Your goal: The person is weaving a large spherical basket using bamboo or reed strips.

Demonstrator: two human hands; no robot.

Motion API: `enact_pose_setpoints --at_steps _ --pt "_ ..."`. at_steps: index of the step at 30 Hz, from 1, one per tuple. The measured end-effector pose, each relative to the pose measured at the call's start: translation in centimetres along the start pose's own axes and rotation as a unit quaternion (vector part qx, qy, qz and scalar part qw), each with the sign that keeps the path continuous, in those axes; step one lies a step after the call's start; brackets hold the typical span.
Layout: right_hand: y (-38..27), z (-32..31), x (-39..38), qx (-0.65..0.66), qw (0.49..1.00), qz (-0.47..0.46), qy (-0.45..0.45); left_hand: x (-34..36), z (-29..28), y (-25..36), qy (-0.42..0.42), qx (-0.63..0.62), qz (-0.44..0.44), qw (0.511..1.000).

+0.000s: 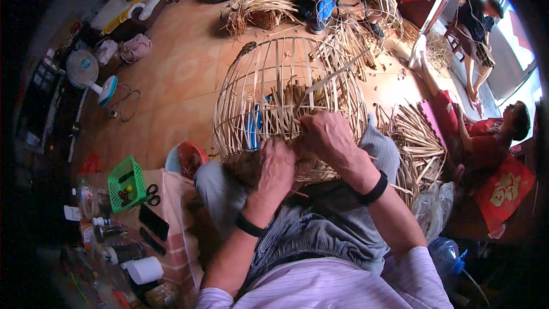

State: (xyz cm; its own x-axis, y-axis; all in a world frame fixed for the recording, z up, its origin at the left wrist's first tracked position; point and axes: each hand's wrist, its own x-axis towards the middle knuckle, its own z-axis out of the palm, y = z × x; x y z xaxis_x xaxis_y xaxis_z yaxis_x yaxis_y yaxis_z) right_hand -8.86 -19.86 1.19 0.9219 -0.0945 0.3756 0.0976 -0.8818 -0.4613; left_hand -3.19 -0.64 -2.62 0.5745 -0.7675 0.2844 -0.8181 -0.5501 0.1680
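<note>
A half-woven wicker basket (pixel 230 88) stands between my knees, its tall bare ribs bending inward and its denser weave close to me. My left hand (pixel 277 165) is closed at the near part of the weave, fingertips mostly hidden. Beside it, my right hand (pixel 330 140) is curled around a flat plant-fibre strip (pixel 336 72), whose loose end slants up and to the right across the ribs. The two hands nearly touch. Inside or behind the ribs shows something blue (pixel 253 129), too covered to name.
Cut strips (pixel 417 157) lie in a heap at my right, and a straw bundle (pixel 266 7) lies farther off. To my left are a green basket (pixel 127 186), scissors (pixel 152 194), a phone (pixel 154 222) and a fan (pixel 86 71). Several people sit at the far side and right.
</note>
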Motion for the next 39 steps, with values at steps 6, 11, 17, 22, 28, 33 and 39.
enact_pose_setpoints --at_steps 6,11,17,22,28,33,39 --pt "0.1 -0.1 -1.7 0.112 0.99 0.058 0.062 0.4 -0.6 0.0 0.027 -0.115 0.026 0.993" --pt "-0.9 -0.4 -4.6 0.342 0.903 0.216 0.141 0.6 -1.1 0.3 0.052 -0.144 0.032 0.988" --pt "1.0 0.2 -10.5 0.65 0.672 0.341 0.102 0.4 -1.0 0.2 0.033 -0.167 0.004 0.985" --pt "-0.2 1.9 -12.5 0.634 0.694 0.317 0.123 0.4 -0.7 0.1 0.04 -0.17 0.014 0.985" --pt "-1.3 1.2 -13.1 0.644 0.682 0.334 0.093 0.4 -0.7 0.0 0.058 -0.17 0.018 0.984" --pt "-2.4 1.2 -13.4 0.628 0.692 0.339 0.109 0.6 -1.0 -0.1 0.055 -0.176 0.015 0.983" --pt "-2.8 1.8 -14.4 0.622 0.693 0.355 0.084 0.5 -0.3 -0.6 0.054 -0.198 0.014 0.979"
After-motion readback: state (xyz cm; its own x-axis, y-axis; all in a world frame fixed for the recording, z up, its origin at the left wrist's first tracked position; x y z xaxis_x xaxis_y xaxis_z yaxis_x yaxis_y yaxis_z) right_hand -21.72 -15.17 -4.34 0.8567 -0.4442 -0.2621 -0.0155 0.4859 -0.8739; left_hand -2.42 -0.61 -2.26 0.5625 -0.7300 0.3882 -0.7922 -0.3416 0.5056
